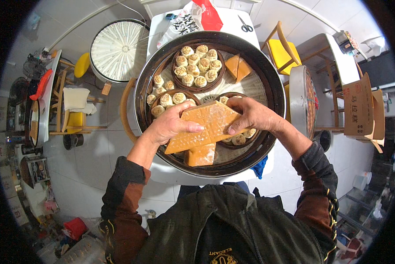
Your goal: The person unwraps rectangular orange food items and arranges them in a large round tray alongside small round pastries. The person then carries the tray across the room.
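A flat slab of brown steamed cake, with whitish film patches on its top, is gripped between my left hand and my right hand. It is held above a large round steamer tray with a woven mat. Below the slab, another brown cake piece shows at the tray's near side. Two cake wedges lie at the tray's upper right. A small round basket holds several topped dumplings. Two more baskets of dumplings sit partly hidden under my hands, and loose dumplings rest at the tray's left.
Scissors and a printed plastic bag lie on the white table behind the tray. Another round steamer tray stands to the left, a metal one to the right. Chairs with yellow seats and a cardboard box stand around.
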Action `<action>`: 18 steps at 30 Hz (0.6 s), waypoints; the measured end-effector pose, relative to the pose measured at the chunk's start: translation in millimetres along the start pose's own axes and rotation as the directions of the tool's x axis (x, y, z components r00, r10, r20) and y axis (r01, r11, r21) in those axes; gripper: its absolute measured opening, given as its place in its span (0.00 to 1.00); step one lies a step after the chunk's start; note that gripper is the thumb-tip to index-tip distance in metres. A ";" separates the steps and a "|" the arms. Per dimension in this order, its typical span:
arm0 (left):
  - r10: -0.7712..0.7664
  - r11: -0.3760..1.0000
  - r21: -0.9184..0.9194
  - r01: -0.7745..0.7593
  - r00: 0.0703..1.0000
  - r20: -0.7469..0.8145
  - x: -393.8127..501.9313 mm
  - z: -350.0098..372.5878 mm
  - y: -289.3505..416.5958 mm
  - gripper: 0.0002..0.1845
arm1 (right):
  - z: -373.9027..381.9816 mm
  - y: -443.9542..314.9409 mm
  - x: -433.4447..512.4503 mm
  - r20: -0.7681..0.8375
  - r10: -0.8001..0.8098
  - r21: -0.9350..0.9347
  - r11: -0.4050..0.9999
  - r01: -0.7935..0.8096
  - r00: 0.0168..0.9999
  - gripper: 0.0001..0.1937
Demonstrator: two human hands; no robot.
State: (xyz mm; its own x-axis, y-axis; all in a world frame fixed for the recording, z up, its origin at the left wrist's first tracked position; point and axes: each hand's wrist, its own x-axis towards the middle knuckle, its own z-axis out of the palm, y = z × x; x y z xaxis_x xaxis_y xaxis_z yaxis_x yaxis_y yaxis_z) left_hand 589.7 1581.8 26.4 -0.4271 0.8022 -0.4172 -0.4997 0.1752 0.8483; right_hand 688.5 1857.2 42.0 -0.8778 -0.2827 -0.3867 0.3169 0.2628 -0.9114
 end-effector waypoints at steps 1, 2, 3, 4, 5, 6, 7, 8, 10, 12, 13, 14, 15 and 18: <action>-0.005 1.000 -0.005 0.005 1.000 0.003 0.9 -0.5 -2.2 0.31 | 0.7 0.8 0.2 0.007 0.003 -0.005 1.000 -0.003 1.000 0.30; -0.017 1.000 -0.020 0.017 1.000 0.002 1.7 -1.0 -4.3 0.31 | 1.0 1.9 0.1 0.003 0.020 -0.002 1.000 -0.020 1.000 0.30; -0.013 1.000 -0.024 0.013 1.000 0.003 1.6 -1.7 -6.4 0.31 | 2.2 3.3 -0.3 0.000 0.038 0.005 0.999 -0.038 0.999 0.31; -0.018 0.999 -0.036 0.018 1.000 0.002 1.9 -2.2 -7.9 0.31 | 3.5 4.8 -0.8 -0.004 0.058 0.014 0.998 -0.058 0.998 0.31; -0.021 0.999 -0.047 0.021 1.000 0.002 2.7 -3.2 -8.8 0.31 | 4.5 6.2 -1.0 -0.008 0.050 0.024 0.998 -0.050 0.999 0.31; -0.024 0.999 -0.039 0.024 1.000 0.015 3.5 -3.9 -9.2 0.31 | 5.9 7.5 -1.2 -0.012 0.042 0.034 0.999 -0.041 0.999 0.32; -0.026 0.999 -0.031 0.027 0.999 0.027 4.5 -4.4 -9.4 0.30 | 7.3 8.5 -1.4 -0.016 0.034 0.044 0.998 -0.034 0.999 0.32; -0.020 0.999 -0.035 0.021 0.999 0.033 5.2 -5.1 -9.3 0.30 | 8.3 9.1 -1.4 -0.023 0.042 0.068 0.997 -0.041 0.999 0.33; -0.014 1.000 -0.013 0.014 0.999 0.037 6.7 -6.0 -8.1 0.29 | 9.4 9.3 -1.3 -0.022 0.067 0.110 0.992 -0.064 0.998 0.34; -0.008 1.000 -0.009 0.009 0.999 0.041 7.4 -6.5 -6.3 0.28 | 8.6 8.5 -1.0 -0.067 -0.004 -0.064 0.998 0.000 0.998 0.34; -0.007 1.000 -0.009 0.008 0.999 0.049 7.7 -7.1 -5.0 0.27 | 8.1 8.2 -0.6 -0.100 -0.012 -0.144 0.990 -0.003 0.995 0.34; -0.006 1.000 -0.009 0.007 0.998 0.058 8.1 -7.7 -3.9 0.27 | 7.0 8.1 -1.2 -0.054 -0.038 -0.113 0.993 0.032 0.998 0.35; -0.001 1.000 0.006 0.001 0.998 0.068 8.5 -8.6 -3.0 0.26 | 7.0 8.5 -1.1 -0.050 -0.020 -0.077 0.997 0.016 0.999 0.35; 0.035 0.999 0.026 -0.037 0.997 0.070 8.2 -8.8 -3.3 0.24 | 7.1 10.9 -1.7 -0.035 -0.003 0.038 0.999 0.004 0.999 0.35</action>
State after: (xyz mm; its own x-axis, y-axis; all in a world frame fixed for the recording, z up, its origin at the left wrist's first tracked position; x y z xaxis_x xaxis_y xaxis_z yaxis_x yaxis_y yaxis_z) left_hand 581.2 1582.7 17.3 -0.3904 0.8458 -0.3637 -0.4637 0.1606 0.8713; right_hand 696.1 1854.0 31.7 -0.8908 -0.2505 -0.3791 0.3267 0.2268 -0.9175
